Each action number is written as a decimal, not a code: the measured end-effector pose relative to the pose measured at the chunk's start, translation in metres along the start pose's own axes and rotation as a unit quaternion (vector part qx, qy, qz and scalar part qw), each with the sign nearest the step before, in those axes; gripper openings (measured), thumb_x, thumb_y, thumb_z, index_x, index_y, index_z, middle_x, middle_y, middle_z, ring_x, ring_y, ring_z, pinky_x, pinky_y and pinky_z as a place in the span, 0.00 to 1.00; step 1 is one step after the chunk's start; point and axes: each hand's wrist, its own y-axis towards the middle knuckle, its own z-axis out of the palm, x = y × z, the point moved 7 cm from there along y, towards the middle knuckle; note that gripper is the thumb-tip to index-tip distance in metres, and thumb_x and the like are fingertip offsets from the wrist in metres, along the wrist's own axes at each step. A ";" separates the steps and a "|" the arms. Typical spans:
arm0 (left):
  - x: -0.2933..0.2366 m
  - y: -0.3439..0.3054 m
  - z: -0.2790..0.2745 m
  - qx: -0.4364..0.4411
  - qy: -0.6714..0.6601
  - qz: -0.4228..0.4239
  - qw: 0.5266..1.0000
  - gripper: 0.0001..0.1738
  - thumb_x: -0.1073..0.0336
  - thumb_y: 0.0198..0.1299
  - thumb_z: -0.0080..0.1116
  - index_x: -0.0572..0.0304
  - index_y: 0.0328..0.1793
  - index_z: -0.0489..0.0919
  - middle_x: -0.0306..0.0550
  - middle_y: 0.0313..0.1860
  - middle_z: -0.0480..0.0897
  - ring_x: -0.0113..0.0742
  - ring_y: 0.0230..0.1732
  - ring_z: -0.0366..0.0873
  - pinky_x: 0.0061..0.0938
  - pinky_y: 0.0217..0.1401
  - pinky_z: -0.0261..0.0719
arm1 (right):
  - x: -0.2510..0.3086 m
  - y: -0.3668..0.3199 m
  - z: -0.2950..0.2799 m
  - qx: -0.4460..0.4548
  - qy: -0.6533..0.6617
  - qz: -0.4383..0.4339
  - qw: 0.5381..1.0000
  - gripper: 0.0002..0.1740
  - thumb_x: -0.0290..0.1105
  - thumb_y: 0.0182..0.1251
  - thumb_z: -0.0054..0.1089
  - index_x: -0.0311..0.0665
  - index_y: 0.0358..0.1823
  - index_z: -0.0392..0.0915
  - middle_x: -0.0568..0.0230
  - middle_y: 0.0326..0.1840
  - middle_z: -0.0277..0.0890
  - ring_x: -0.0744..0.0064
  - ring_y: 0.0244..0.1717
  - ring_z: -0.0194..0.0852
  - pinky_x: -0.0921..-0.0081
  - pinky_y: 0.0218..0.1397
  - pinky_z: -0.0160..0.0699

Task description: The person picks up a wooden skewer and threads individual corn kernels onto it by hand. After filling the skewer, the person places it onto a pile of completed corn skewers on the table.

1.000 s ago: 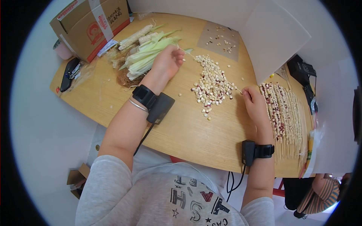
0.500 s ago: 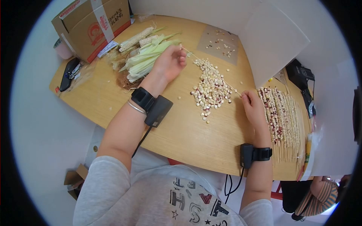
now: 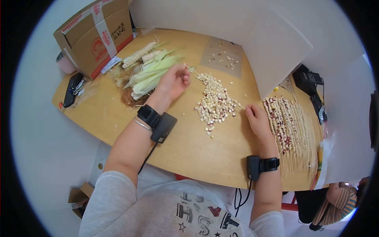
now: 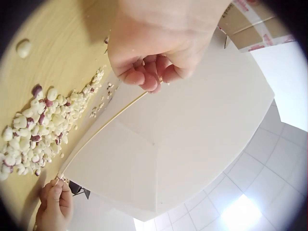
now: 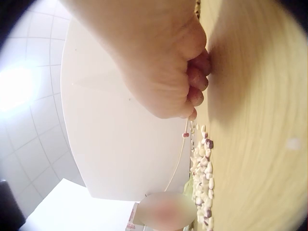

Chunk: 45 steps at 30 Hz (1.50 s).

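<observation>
A thin wooden stick spans the two hands above a heap of white and dark red corn kernels. The left hand pinches its far end with curled fingers, beside green husks. At the other end the right hand grips the stick between thumb and fingers, just left of a row of kernel-covered sticks. In the left wrist view the stick bows slightly, with a kernel or so by the right hand. A reddish kernel shows on it in the right wrist view.
A cardboard box stands at the back left, with a phone and keys near it. Stripped cobs lie by the husks. Loose kernels dot a grey sheet at the back. White panels border the right side.
The head view has shifted, so the table and its things sit lower in the picture. Both hands keep their hold on the stick over the heap.
</observation>
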 end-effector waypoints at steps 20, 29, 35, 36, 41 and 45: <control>0.080 -0.034 0.048 0.126 0.276 -0.137 0.943 0.06 0.69 0.56 0.55 0.63 0.37 0.74 0.43 0.25 0.79 0.26 0.23 0.75 0.17 0.25 0.74 | 0.037 -0.006 0.029 0.005 0.114 -0.013 0.993 0.09 0.31 0.64 0.51 0.31 0.35 0.72 0.62 0.21 0.68 0.75 0.24 0.64 0.78 0.30 0.65; 0.086 -0.039 0.054 0.121 0.367 -0.149 0.910 0.07 0.66 0.57 0.56 0.64 0.36 0.75 0.43 0.26 0.79 0.24 0.22 0.75 0.15 0.23 0.72 | 0.053 -0.010 0.029 0.029 0.120 -0.005 0.992 0.10 0.30 0.62 0.52 0.34 0.43 0.72 0.61 0.22 0.70 0.74 0.25 0.67 0.77 0.30 0.67; 0.077 -0.043 0.063 0.150 0.428 -0.099 0.886 0.08 0.64 0.56 0.58 0.62 0.34 0.76 0.40 0.25 0.78 0.20 0.19 0.69 0.13 0.21 0.67 | 0.061 -0.010 0.031 0.066 0.089 -0.012 0.994 0.14 0.32 0.61 0.52 0.37 0.48 0.73 0.56 0.26 0.73 0.65 0.26 0.71 0.74 0.32 0.70; 0.067 -0.040 0.061 0.113 0.430 -0.051 0.894 0.07 0.65 0.56 0.57 0.62 0.34 0.76 0.39 0.24 0.77 0.19 0.19 0.68 0.13 0.20 0.65 | 0.054 -0.008 0.026 0.034 0.049 -0.007 0.998 0.13 0.32 0.61 0.52 0.36 0.46 0.73 0.55 0.27 0.74 0.63 0.27 0.72 0.73 0.33 0.71; 0.036 -0.024 0.034 0.007 0.494 0.087 0.865 0.06 0.68 0.54 0.55 0.63 0.35 0.77 0.40 0.27 0.78 0.21 0.24 0.70 0.15 0.26 0.67 | 0.014 -0.002 0.018 -0.022 -0.048 0.033 0.998 0.12 0.31 0.59 0.53 0.36 0.43 0.75 0.53 0.30 0.76 0.61 0.30 0.74 0.70 0.35 0.72; 0.010 -0.020 0.024 -0.040 0.650 0.275 0.707 0.11 0.70 0.50 0.52 0.64 0.39 0.79 0.46 0.40 0.78 0.32 0.40 0.73 0.23 0.44 0.69 | 0.008 -0.003 0.008 -0.064 -0.088 0.059 0.992 0.12 0.27 0.55 0.53 0.37 0.41 0.76 0.55 0.30 0.74 0.61 0.32 0.73 0.68 0.37 0.71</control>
